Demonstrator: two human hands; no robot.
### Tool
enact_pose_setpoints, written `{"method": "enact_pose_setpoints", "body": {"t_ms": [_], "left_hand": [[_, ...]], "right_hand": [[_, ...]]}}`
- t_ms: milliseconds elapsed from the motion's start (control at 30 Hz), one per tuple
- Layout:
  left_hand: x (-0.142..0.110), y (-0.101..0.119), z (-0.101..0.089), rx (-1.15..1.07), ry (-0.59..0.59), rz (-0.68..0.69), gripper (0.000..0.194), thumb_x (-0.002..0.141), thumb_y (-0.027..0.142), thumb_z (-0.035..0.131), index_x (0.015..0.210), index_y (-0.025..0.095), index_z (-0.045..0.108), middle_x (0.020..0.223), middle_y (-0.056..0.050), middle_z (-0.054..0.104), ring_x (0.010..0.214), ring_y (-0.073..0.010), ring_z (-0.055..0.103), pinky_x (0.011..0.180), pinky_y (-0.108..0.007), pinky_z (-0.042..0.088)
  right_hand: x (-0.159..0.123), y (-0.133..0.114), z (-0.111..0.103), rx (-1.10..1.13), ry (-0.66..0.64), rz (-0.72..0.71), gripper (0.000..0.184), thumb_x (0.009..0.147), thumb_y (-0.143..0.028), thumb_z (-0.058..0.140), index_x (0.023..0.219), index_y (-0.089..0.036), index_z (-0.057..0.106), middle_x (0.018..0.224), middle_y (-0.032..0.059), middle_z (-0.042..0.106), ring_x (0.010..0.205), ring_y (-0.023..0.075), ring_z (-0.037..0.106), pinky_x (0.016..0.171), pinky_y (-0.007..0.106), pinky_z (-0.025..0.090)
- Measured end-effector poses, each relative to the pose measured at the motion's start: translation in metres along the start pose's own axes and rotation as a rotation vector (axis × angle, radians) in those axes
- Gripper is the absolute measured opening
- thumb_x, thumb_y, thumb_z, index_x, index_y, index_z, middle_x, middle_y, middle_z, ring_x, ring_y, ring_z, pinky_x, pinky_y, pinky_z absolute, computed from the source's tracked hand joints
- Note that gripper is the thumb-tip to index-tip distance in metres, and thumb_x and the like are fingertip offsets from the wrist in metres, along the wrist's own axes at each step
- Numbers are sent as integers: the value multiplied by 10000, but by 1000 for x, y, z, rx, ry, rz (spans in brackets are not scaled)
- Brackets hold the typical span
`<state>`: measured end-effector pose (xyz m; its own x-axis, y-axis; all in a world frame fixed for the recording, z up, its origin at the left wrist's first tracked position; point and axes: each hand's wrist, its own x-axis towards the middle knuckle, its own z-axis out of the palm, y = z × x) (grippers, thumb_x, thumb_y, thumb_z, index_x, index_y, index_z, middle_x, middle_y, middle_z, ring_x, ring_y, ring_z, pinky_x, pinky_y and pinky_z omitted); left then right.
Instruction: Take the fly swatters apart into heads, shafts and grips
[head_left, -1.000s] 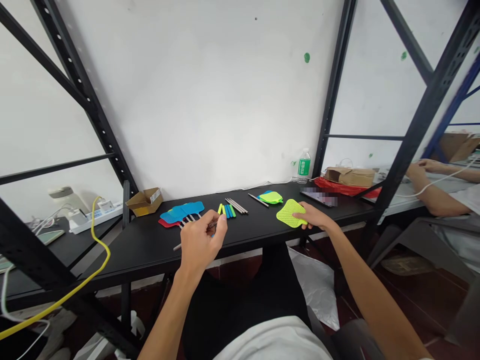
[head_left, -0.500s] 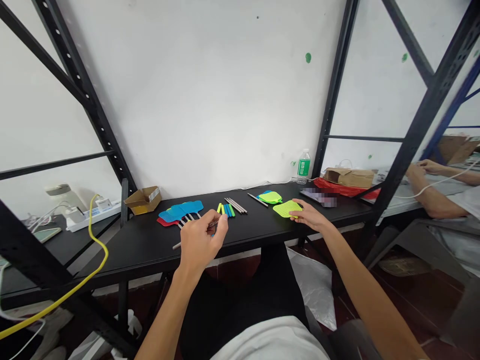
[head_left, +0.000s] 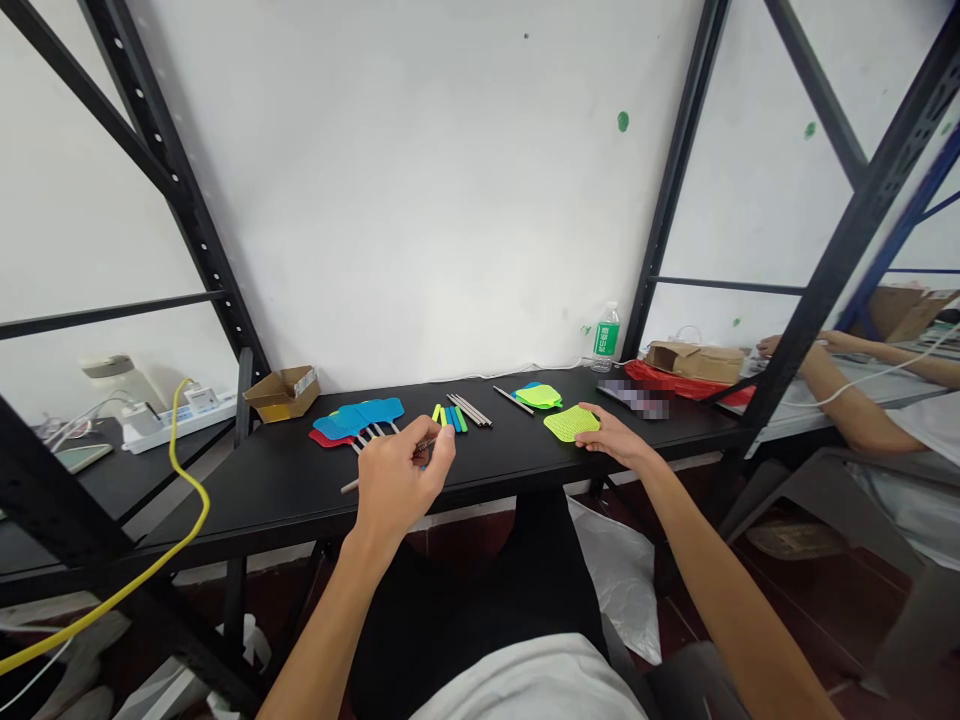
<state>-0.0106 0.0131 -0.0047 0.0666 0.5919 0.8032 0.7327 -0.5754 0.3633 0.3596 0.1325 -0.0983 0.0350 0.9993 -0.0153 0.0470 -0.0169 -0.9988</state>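
Neon-yellow perforated plastic fly-swatter head [head_left: 572, 423] lies flat on the black bench top [head_left: 262, 500]; I log it under the fingertips of the right hand [head_left: 619, 440]. From the head feed, those fingers sit spread across its right edge, and I cannot tell whether they press or pinch it. The left hand [head_left: 397, 490] is pressed together around a thin metal rod [head_left: 347, 487], pinching it between thumb and fingers above the bench, with the rod's 2 ends showing on either side of the hand.

Just beyond the left hand lies a stack of blue and red plastic swatter heads [head_left: 358, 416]. To its right are short blue, green and yellow plastic pieces [head_left: 450, 418], then a row of loose metal rods [head_left: 470, 410]. A lime plastic swatter head [head_left: 538, 396] lies on a blue one between these and the right hand.

Further along stand a green-labelled water bottle [head_left: 606, 338] and a red bag [head_left: 660, 378]. At far left sits a small open cardboard box [head_left: 281, 393]. At far right I see a second person's bare arm [head_left: 862, 420].
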Motion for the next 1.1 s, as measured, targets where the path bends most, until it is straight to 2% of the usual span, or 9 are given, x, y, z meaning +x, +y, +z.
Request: {"method": "enact_pose_setpoints", "body": {"t_ms": [200, 400, 600, 833, 1000, 1100], "left_hand": [[-1, -1, -1, 7, 2, -2, 375, 952, 397, 510, 644, 194, 580, 466, 61, 389, 453, -95, 351, 536, -256, 290], [-1, -2, -1, 11, 3, -1, 367, 950, 389, 520, 644, 195, 577, 472, 63, 388, 454, -90, 354, 539, -254, 290], [0, 0, -1, 4, -5, -7, 383, 948, 396, 508, 629, 195, 570, 465, 62, 358, 447, -93, 333, 528, -256, 282], [0, 0, -2, -7, 11, -13, 371, 939, 396, 528, 629, 196, 575, 464, 59, 384, 457, -94, 352, 539, -253, 290], [0, -2, -5, -3, 22, -18, 374, 949, 403, 522, 642, 197, 581, 461, 60, 381, 449, -95, 348, 533, -253, 284], [0, -2, -7, -9, 26, -19, 384, 953, 402, 519, 633, 196, 566, 462, 59, 364, 449, -96, 331, 530, -259, 275]], "right_hand": [[2, 3, -6, -14, -48, 10, 837, 626, -58, 840, 1397, -188, 543, 918, 22, 719, 719, 130, 675, 616, 198, 551], [5, 9, -14, 4, -111, 7, 835, 628, -75, 850, 1401, -201, 560, 1082, 47, 730, 822, 142, 687, 662, 204, 549], [1, 6, -13, 37, -108, -45, 656, 731, -138, 822, 1352, -170, 612, 901, 44, 724, 785, 157, 701, 653, 214, 566], [-2, 2, -11, 60, -101, -67, 509, 780, -162, 786, 1276, -162, 673, 871, 56, 718, 745, 148, 697, 579, 190, 535], [21, -4, 0, 21, -14, -157, 550, 797, -227, 756, 1331, -197, 631, 867, 48, 703, 776, 163, 711, 546, 189, 509], [43, -4, 8, -33, 40, -169, 585, 781, -237, 747, 1345, -193, 599, 867, 40, 703, 689, 141, 686, 515, 186, 486]]}}
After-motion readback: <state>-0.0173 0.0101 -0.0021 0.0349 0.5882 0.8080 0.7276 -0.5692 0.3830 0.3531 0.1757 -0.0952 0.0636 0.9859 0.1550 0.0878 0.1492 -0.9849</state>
